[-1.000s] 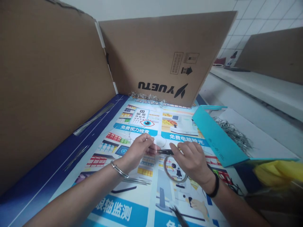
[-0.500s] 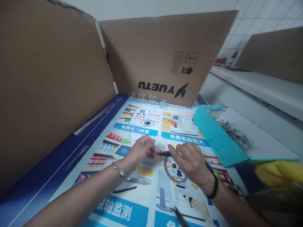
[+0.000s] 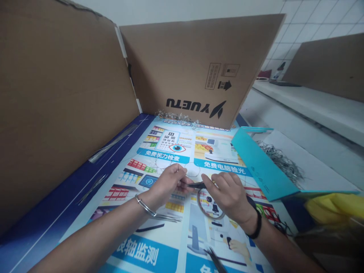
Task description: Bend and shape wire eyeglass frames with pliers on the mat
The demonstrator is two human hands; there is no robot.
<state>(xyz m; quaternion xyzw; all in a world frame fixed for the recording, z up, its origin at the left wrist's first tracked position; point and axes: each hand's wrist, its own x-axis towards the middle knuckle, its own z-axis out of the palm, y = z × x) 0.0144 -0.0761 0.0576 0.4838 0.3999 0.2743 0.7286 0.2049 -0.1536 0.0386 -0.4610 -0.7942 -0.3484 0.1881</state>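
My left hand (image 3: 174, 179), with a silver bracelet at the wrist, is closed in a pinch at the tip of a pair of pliers (image 3: 198, 185). A thin wire (image 3: 196, 175) curves faintly above its fingertips; the pinched end is too small to see clearly. My right hand (image 3: 229, 193) wraps around the pliers, its palm hiding the handles, and the dark jaws point left at the left fingers. Just below the jaws lies a coil of wire (image 3: 209, 218). Several straight wire lengths (image 3: 167, 218) rest under my left wrist.
Dark tweezer-like tool tips (image 3: 214, 259) lie at the front. A turquoise box (image 3: 256, 170) at right holds tangled wire (image 3: 280, 161). Wire bundles (image 3: 113, 143) lie at left. Cardboard panels (image 3: 182, 68) stand behind and left. A yellow bag (image 3: 332, 210) sits at right.
Almost nothing differs. Both hands and the pliers stay in place, with only a very slight shift of the view.
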